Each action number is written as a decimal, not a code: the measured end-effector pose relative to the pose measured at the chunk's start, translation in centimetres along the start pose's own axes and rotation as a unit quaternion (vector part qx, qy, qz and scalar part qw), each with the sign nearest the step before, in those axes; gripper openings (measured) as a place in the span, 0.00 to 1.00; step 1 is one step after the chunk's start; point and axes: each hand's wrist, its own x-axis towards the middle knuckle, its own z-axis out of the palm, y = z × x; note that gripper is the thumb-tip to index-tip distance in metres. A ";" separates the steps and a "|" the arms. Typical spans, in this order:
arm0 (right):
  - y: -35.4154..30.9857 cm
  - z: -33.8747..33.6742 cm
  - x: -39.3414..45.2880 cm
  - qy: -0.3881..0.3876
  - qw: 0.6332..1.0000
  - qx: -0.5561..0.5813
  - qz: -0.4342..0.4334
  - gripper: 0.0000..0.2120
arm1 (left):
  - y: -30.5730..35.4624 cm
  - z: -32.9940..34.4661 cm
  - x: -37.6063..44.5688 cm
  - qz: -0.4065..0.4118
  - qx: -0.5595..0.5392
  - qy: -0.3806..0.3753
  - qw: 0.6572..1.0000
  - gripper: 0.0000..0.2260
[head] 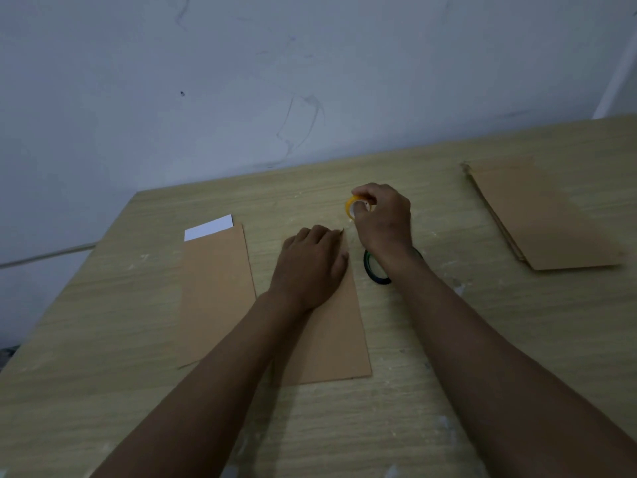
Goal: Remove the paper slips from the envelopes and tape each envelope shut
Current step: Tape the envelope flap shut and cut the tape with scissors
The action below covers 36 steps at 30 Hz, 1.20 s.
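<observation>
Head view: left hand [310,267] flat on envelope [331,339], right hand [382,219] pinching tape [355,205]; pull the strip taut across the flap.

head-worn view, angled down, near table [448,374]

Dim, bluish, low-contrast light — soft shadows, slight blur, wide-angle bowing toward the edges.

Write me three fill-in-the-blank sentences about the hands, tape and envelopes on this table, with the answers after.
1. The right hand grips a roll of tape whose colour is ____.
2. The left hand presses flat on the middle ____.
3. A white paper slip sticks out of the left envelope's ____ end.

Answers: yellow; envelope; far
</observation>
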 end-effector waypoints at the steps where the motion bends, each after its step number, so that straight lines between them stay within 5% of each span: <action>1: 0.0 0.0 0.0 -0.001 1.000 0.001 0.000 0.11 | -0.1 0.1 0.0 0.001 -0.002 0.000 1.000 0.28; 36: 1.3 -1.6 0.0 -0.019 0.997 -0.065 0.031 0.12 | 1.4 0.0 1.1 -0.021 0.023 0.017 0.999 0.29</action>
